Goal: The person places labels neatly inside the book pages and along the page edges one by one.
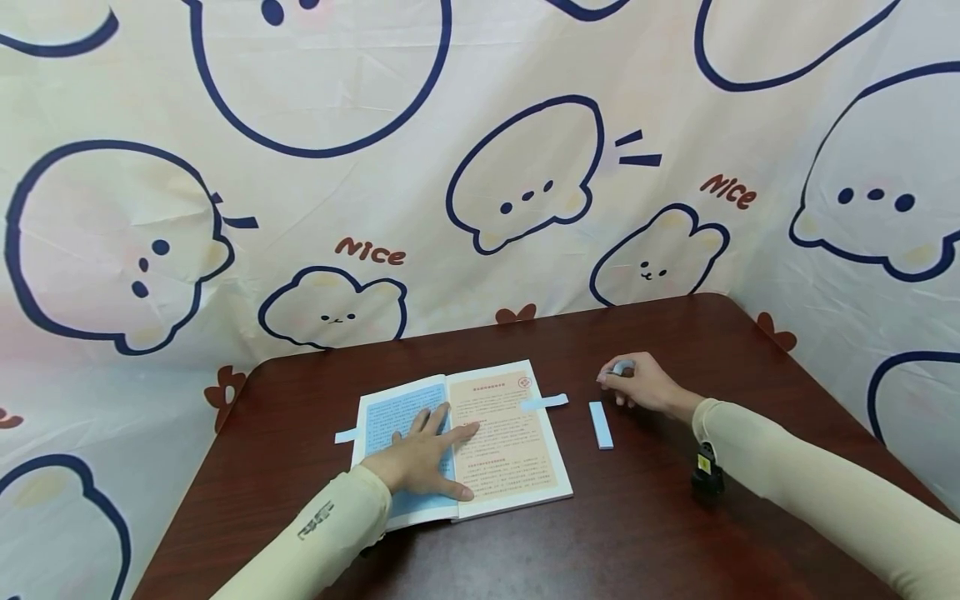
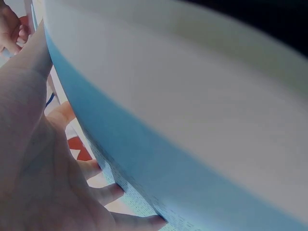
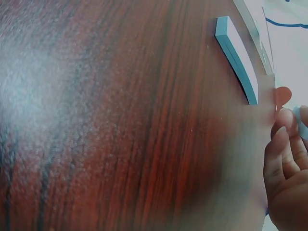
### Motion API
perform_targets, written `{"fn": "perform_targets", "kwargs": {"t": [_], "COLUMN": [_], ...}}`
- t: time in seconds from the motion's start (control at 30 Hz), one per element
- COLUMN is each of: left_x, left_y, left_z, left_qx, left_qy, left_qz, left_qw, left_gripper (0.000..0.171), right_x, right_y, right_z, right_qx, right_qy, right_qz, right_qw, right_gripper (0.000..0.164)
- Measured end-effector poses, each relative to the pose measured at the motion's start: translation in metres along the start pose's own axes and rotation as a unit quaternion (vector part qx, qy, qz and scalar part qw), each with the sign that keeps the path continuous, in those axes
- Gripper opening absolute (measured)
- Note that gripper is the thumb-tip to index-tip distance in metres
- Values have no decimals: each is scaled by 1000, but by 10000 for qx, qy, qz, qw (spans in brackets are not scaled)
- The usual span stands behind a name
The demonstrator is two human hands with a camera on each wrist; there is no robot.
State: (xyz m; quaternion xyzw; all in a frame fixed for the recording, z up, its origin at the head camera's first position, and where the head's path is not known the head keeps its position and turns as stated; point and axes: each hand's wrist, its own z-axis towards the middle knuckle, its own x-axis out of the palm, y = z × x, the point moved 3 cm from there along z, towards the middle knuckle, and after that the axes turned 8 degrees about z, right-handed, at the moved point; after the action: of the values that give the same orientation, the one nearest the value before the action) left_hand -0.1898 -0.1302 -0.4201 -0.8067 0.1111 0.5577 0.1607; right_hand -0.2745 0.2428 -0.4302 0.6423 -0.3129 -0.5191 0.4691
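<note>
An open book (image 1: 517, 475) lies on the table, its left page blue and its right page cream. My left hand (image 1: 422, 454) rests on it near the spine, fingers spread; the left wrist view shows the fingertips (image 2: 156, 220) touching the blue page. Above the table, to the right of the book, my right hand (image 1: 643, 383) pinches a small curled light-blue paper strip (image 1: 622, 366). Part of that strip is hidden by the fingers. Just left of this hand a pad of light-blue sticky notes (image 1: 601, 425) lies on the table.
One light-blue sticky strip (image 1: 555, 401) sticks out from the right page's edge, another (image 1: 346, 436) from the left edge. The dark brown wooden table (image 1: 660, 517) ends at a printed cloth backdrop (image 1: 525, 275) behind and at both sides.
</note>
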Motion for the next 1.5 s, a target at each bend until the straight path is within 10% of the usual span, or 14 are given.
{"fn": "perform_targets", "kwargs": {"t": [0.57,0.9,1.5], "left_x": [1,0,-1], "left_y": [1,1,0], "left_z": [2,1,-1], "left_qx": [-4,44,29], "left_qy": [-29,-46,-8], "left_qz": [88,90,17], "left_qw": [10000,9999,10000], "left_gripper": [101,101,101], "right_x": [1,-2,1], "right_y": [-1,-6,10], "right_z": [0,1,-8], "right_qx": [582,586,210], "right_qy": [-55,18,140], "right_qz": [463,285,-13], "right_qw": [9972,9979,9997], "right_gripper": [77,39,32]}}
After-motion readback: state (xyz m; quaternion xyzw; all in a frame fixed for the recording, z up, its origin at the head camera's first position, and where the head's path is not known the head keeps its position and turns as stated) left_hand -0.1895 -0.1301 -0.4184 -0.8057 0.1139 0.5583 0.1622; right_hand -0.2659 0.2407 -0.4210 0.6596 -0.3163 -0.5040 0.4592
